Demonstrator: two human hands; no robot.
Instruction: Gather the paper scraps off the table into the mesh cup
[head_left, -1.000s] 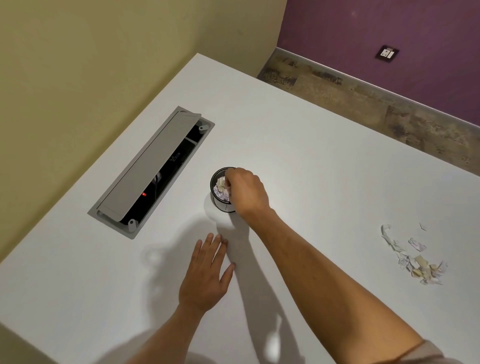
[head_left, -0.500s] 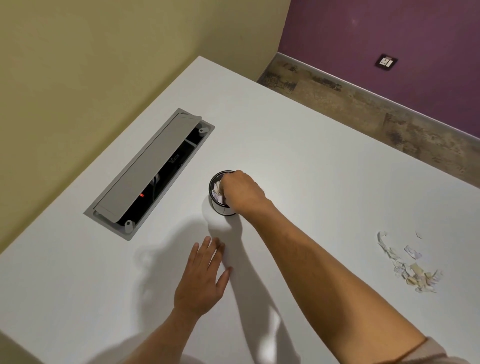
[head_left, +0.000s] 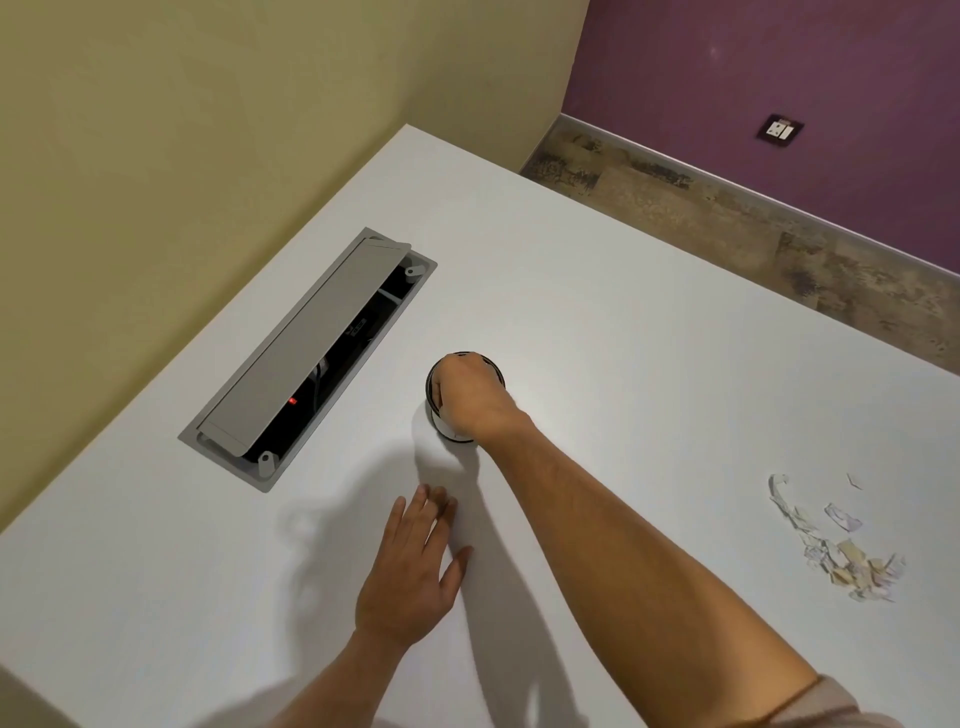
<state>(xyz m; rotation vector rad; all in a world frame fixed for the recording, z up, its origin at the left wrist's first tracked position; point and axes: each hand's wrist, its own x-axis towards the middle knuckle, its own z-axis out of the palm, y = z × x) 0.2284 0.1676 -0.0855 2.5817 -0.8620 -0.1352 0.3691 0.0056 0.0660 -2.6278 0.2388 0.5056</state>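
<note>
Right hand (head_left: 470, 397) covers mesh cup (head_left: 497, 370); paper scraps (head_left: 841, 545) well apart right.

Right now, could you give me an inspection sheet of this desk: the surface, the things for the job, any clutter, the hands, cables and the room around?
Surface: white table, plain, with arm shadows on it.
Job's things: mesh cup upright mid-table, its mouth covered by the right hand; paper scraps in a loose pile far to the right, apart from the cup.
Clutter: nothing seen.
Hands: right hand sits on the cup's mouth, fingers down inside and hidden; left hand lies flat on the table, fingers straight, holding nothing.
Cables: dark wires and a red light inside the table's cable box, lid half open.
Surroundings: yellow wall, purple wall with a wall socket, brownish floor.
</note>
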